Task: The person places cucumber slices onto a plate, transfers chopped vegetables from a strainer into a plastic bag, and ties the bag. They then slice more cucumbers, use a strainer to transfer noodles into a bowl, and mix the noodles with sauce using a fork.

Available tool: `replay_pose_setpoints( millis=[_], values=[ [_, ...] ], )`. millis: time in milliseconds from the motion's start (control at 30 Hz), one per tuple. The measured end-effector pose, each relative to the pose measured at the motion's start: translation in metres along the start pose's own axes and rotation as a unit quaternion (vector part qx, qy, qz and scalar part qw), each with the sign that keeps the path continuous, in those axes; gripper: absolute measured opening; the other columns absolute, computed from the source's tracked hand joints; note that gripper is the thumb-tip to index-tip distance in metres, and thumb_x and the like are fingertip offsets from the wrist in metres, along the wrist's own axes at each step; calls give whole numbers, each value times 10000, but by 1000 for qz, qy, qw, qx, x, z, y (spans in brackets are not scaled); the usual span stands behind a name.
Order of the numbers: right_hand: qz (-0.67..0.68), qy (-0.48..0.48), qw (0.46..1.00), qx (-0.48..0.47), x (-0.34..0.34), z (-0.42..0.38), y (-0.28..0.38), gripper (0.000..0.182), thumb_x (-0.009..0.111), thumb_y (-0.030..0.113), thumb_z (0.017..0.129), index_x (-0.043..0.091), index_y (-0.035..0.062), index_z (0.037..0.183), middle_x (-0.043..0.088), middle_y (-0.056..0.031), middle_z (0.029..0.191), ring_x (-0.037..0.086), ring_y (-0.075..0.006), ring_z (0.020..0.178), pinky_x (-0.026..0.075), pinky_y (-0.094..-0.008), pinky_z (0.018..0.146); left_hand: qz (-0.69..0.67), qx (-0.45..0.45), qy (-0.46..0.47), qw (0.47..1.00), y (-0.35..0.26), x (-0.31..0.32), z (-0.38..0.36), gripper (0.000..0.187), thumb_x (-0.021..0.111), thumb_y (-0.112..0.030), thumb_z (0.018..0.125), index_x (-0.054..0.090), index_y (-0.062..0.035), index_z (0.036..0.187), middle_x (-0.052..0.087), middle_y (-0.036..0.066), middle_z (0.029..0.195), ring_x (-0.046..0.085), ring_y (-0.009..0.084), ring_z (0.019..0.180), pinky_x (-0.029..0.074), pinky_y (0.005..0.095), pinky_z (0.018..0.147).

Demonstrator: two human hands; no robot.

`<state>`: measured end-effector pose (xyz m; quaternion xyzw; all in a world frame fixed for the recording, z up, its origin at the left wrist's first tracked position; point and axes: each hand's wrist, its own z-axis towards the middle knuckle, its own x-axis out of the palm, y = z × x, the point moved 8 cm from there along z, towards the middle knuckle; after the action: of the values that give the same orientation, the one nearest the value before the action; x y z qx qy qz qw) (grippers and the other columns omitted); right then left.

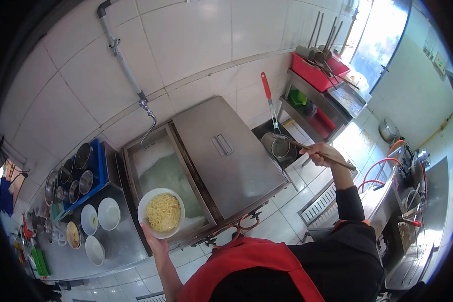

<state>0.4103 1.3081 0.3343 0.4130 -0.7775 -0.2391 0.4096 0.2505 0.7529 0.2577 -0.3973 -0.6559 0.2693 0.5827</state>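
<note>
My left hand (154,240) is closed on the rim of a white bowl (179,225), tilted so that its pale yellow noodles (163,212) face up. The bowl is over the front left part of an open tank (161,171) of cloudy, foamy water. Stretched out to the right, my right hand (323,154) is wrapped round the long brown handle of a noodle strainer (281,148). Its round mesh basket is over a dark square container (290,160) beside the tank, with a red-handled utensil (267,86) standing there.
A steel lid (214,173) covers the tank's right half. White bowls (109,214) stand on the left counter (123,249), near a blue tray (102,163) of metal pots. At the back right, a red bin (307,70) holds long-handled strainers. A stove area (392,201) lies right.
</note>
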Motion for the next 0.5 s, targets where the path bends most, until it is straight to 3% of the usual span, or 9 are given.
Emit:
replay_pose_setpoints(
  millis=[100, 133, 167, 233, 333, 433, 500],
  values=[
    [-93, -77, 993, -1, -32, 51, 26, 241, 457, 42, 810, 496, -82, 1014, 581, -113, 607, 480, -67, 390, 371, -153, 324, -2, 17, -19, 1000, -4, 1, -5, 654, 336, -511, 891, 254, -32, 1328, 349, 123, 1331, 340, 254, 1232, 271, 386, 1021],
    [-86, -11, 996, -13, -22, 66, 43, 290, 424, 98, 850, 446, -65, 1089, 624, -236, 784, 583, -128, 473, 449, -173, 375, -1, 24, -26, 999, -6, 0, -8, 654, 335, -512, 891, 254, -32, 1328, 351, 124, 1329, 342, 255, 1231, 273, 386, 1020],
    [-81, 5, 996, -35, -20, 76, 57, 337, 352, 184, 893, 402, -10, 1164, 614, -264, 860, 619, -167, 531, 466, -186, 396, 0, 31, -26, 999, -9, 0, -11, 654, 334, -512, 891, 254, -31, 1328, 352, 125, 1328, 346, 257, 1228, 276, 386, 1019],
    [-75, 7, 994, -79, 3, 90, 92, 402, 423, 332, 895, 384, 34, 1163, 604, -238, 955, 633, -233, 625, 530, -278, 504, 2, 42, -24, 999, -15, 2, -19, 654, 332, -512, 892, 254, -30, 1328, 355, 128, 1326, 352, 260, 1223, 282, 386, 1015],
    [-22, 58, 985, -159, 2, 134, 127, 594, 378, 522, 868, 347, 48, 1224, 573, -221, 1050, 631, -269, 759, 531, -316, 588, 4, 41, -70, 997, -21, -13, -32, 652, 324, -512, 893, 260, -28, 1325, 356, 132, 1323, 359, 264, 1218, 289, 387, 1011],
    [-38, 16, 973, -227, -6, 187, 150, 653, 387, 595, 831, 342, 89, 1242, 548, -209, 1097, 618, -285, 815, 517, -316, 607, 19, 62, -111, 992, -26, -30, -45, 655, 316, -517, 894, 260, -27, 1325, 355, 137, 1323, 362, 268, 1215, 294, 390, 1007],
    [-100, -41, 964, -243, -22, 229, 157, 598, 410, 550, 846, 326, 129, 1262, 571, -190, 1062, 621, -275, 757, 505, -296, 562, 26, 81, -132, 988, -36, -34, -57, 653, 310, -513, 896, 250, -27, 1329, 355, 140, 1321, 362, 272, 1214, 299, 392, 1003]
  ],
)
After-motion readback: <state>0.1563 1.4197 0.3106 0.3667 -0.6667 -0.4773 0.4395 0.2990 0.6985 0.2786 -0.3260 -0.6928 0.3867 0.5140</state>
